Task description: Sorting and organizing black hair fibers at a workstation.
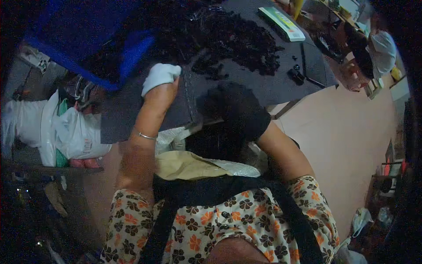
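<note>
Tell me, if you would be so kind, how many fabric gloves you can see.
2: a white fabric glove on the left hand, and a blurred black fabric glove on the right hand. More may be hidden in the dim areas.

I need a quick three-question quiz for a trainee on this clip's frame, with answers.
1. Multiple choice: what colour covers the left hand? a) red b) white c) green
2. True or false: the pile of black pieces lies further right than the white bags.
3. Fill in: a thin, silvery ____ circles the left forearm.

Key: 1. b; 2. true; 3. bangle.
</note>
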`<move>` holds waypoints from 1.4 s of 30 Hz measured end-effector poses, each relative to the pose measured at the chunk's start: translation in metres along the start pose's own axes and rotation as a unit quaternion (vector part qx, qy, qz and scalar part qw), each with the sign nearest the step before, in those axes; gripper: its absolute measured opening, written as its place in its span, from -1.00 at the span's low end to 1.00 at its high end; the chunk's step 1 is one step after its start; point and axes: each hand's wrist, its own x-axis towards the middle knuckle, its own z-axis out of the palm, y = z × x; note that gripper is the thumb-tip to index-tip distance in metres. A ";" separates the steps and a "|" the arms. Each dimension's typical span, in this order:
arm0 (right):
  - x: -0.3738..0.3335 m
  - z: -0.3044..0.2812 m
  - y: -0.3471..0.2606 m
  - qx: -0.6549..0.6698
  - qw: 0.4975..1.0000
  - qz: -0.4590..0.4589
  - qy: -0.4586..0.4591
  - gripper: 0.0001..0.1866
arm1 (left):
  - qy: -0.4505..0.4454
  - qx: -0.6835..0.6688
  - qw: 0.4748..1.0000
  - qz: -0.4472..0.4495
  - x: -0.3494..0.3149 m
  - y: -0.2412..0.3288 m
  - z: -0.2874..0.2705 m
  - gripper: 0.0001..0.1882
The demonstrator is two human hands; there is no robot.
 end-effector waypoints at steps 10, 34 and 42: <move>0.001 -0.002 0.031 0.009 0.986 -0.005 0.164 -0.67 | -0.015 -0.291 0.952 -0.090 -0.025 -0.006 -0.007 -0.83; -0.005 0.013 0.011 0.185 0.947 -0.138 0.224 -0.83 | -0.138 -0.651 0.736 -0.125 -0.063 0.057 -0.047 -0.68; -0.009 -0.004 0.002 0.105 0.960 -0.187 0.179 -0.77 | -0.119 -0.622 0.764 -0.126 -0.064 0.058 -0.059 -0.65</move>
